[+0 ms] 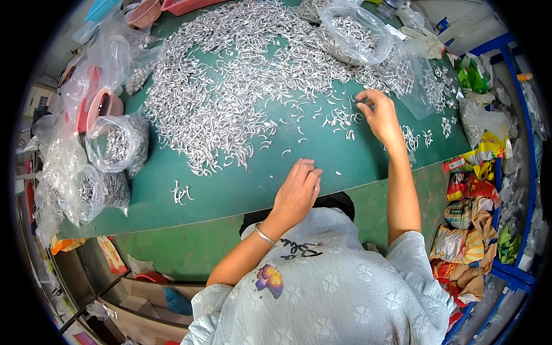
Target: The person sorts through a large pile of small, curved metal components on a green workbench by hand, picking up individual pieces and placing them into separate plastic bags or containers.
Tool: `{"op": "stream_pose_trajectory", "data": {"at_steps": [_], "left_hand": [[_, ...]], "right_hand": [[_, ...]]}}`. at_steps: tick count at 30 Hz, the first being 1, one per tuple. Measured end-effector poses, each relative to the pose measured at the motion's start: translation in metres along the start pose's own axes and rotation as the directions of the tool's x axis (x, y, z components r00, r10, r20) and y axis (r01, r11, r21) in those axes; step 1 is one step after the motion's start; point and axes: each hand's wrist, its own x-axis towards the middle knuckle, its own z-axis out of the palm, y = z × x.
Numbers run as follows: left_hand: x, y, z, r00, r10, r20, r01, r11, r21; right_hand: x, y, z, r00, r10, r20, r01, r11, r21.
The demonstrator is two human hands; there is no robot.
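A broad heap of small curved silvery metal pieces (230,86) covers much of the green table (241,195). Close to the table's front edge, my left hand (296,192) has its fingers curled and pressed together; a tiny pale bit shows by the fingertips, too small to name. Further right and forward, my right hand (379,118) hovers with bent fingers slightly apart, no piece visible in it. Just left of its fingertips lies a small loose cluster of the pieces (339,118). Another small group (410,138) sits right of my right wrist.
Clear plastic bags of metal pieces (118,144) crowd the table's left end beside a pink basket (106,106). A large open bag (353,37) of them stands at the back right. To the right, a blue shelf frame (520,144) borders stacked colourful packages (460,238).
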Motion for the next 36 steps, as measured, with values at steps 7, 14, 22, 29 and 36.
{"op": "stream_pose_trajectory", "data": {"at_steps": [7, 14, 22, 29, 36], "left_hand": [[0.000, 0.000, -0.001, 0.998, -0.006, 0.062, 0.006, 1.000, -0.002], [0.002, 0.002, -0.002, 1.000, 0.005, -0.002, -0.005, 1.000, -0.007], [0.001, 0.003, -0.002, 0.999, -0.043, -0.001, 0.043, 0.999, -0.029], [0.001, 0.006, -0.005, 0.996, -0.048, -0.078, 0.046, 0.998, -0.037], [-0.002, 0.004, -0.001, 0.995, -0.052, -0.090, 0.050, 0.998, -0.032]], "right_hand": [[-0.011, 0.005, 0.030, 0.991, -0.127, 0.034, 0.131, 0.955, -0.266], [-0.011, 0.012, 0.000, 0.977, 0.139, 0.161, -0.146, 0.989, 0.029], [-0.045, -0.011, 0.014, 0.960, 0.064, 0.272, -0.199, 0.840, 0.505], [-0.065, -0.040, 0.023, 0.871, 0.010, 0.491, -0.218, 0.903, 0.370], [-0.068, -0.028, 0.026, 0.829, 0.016, 0.559, -0.290, 0.868, 0.404]]}}
